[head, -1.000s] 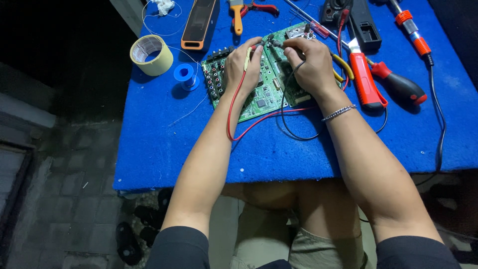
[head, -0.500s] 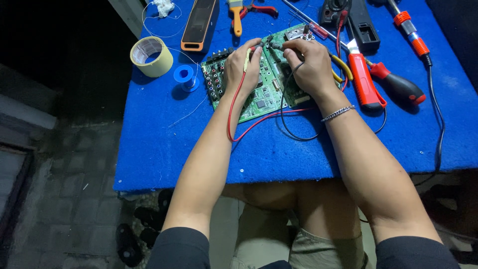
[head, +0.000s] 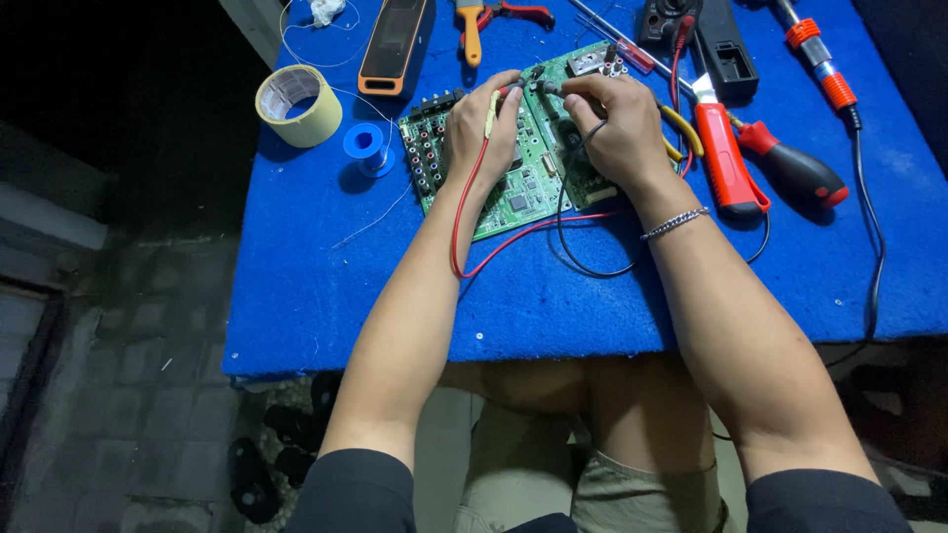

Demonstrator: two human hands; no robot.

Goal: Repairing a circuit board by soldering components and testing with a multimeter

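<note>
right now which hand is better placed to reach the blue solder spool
Left. The left hand rests on the circuit board's near-left part, close to the blue solder spool; the right hand works farther away on the board's other side.

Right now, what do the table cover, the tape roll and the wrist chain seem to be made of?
Table cover: probably felt or foam, matte blue with a fuzzy texture. Tape roll: likely paper masking tape, dull cream, no gloss. Wrist chain on the right forearm: apparently metal, silvery links catching light.
</note>
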